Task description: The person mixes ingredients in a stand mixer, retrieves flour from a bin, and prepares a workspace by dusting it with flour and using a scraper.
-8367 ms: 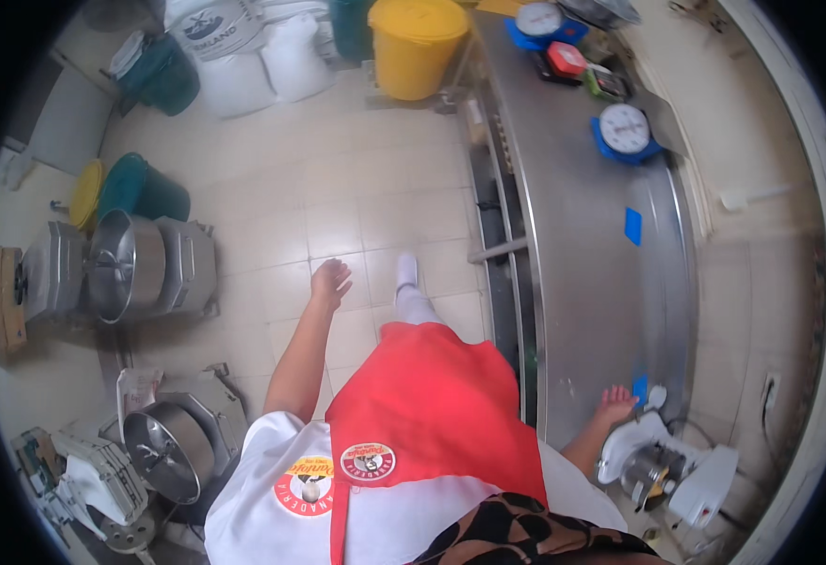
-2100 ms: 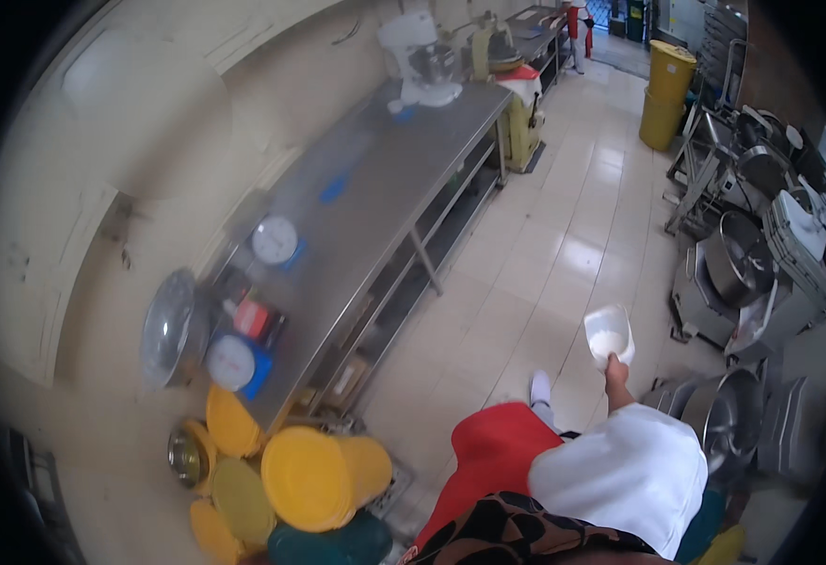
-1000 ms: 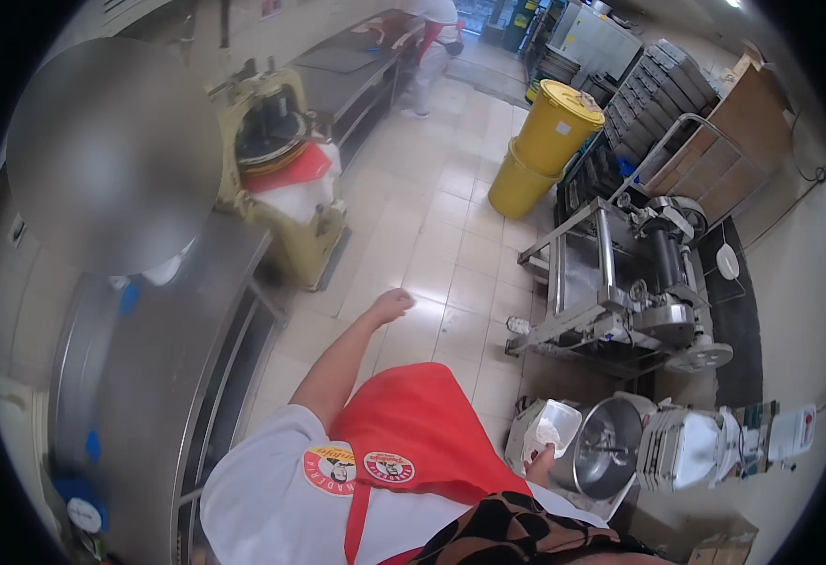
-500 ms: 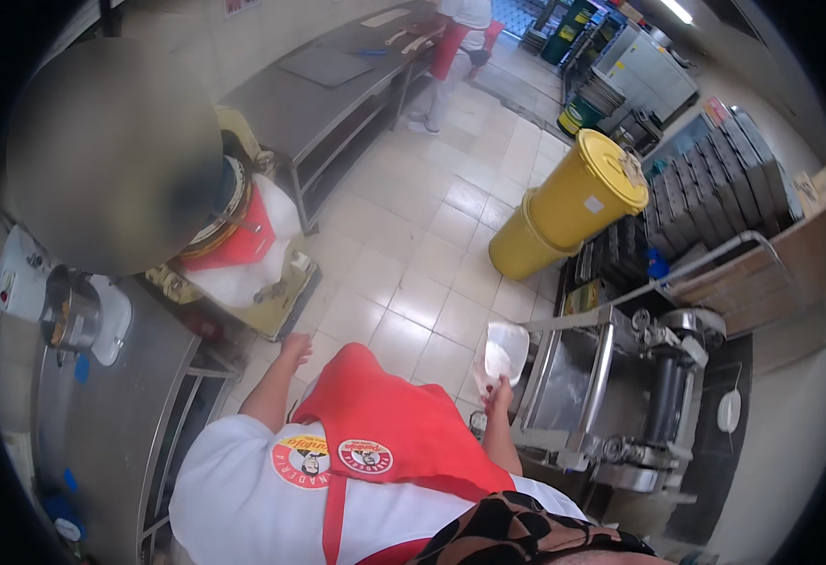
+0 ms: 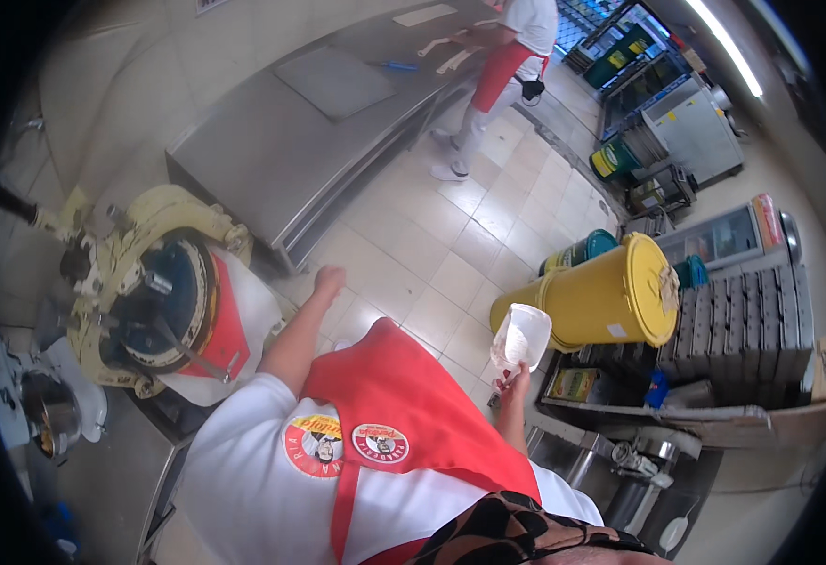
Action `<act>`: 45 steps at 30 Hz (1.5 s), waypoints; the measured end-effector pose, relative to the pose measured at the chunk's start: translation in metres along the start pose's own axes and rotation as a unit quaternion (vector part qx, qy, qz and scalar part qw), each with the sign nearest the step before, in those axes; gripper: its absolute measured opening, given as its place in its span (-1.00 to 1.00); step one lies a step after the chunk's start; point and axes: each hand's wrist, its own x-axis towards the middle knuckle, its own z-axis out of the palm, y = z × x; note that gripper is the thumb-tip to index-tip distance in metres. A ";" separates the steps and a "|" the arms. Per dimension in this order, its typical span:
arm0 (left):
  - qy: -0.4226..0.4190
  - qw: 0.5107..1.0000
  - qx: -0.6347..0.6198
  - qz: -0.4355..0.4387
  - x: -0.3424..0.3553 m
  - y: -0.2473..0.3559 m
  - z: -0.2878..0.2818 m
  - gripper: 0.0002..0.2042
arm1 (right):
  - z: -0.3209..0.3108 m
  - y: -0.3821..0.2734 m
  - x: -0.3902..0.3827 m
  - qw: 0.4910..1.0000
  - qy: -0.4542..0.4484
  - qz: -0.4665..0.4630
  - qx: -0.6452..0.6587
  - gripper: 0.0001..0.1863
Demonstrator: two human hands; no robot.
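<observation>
My right hand (image 5: 512,377) grips a white plastic scoop (image 5: 523,331), tilted upward, with white powder in it, in front of the yellow bins. My left hand (image 5: 330,282) swings free over the floor near the end of a steel worktable, its fingers loosely curved and nothing in them. At the left stands a cream-painted machine (image 5: 93,320) with a round dark head and a red-and-white cloth draped on it. Beside it is a white mixer (image 5: 85,400) with a steel bowl.
A co-worker (image 5: 517,47) stands at the long steel counter (image 5: 234,160), hands near pale strips. Two yellow bins (image 5: 611,292), stacked trays (image 5: 743,330) and a steel roller machine (image 5: 639,471) line the right. Tiled floor (image 5: 422,235) lies between. Buckets (image 5: 620,155) and a white appliance (image 5: 700,132) are farther back.
I have moved forward along the room from the steel worktable. The co-worker, yellow bins and cream machine appear nearer. The scoop, absent earliest, is in my right hand.
</observation>
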 end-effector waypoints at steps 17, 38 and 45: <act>0.255 0.956 -0.140 0.046 0.385 0.264 0.004 -0.63 | 0.458 -0.297 0.108 0.949 -0.236 -0.140 -0.156 -0.52; 0.567 0.810 -0.078 0.123 0.382 0.277 -0.108 -0.59 | 1.007 -0.409 -0.002 0.736 -0.527 -0.253 -0.341 -0.51; 0.654 0.734 -0.173 -0.063 0.230 0.239 -0.110 -0.60 | 1.190 -0.405 -0.083 0.536 -0.600 -0.385 -0.452 -0.51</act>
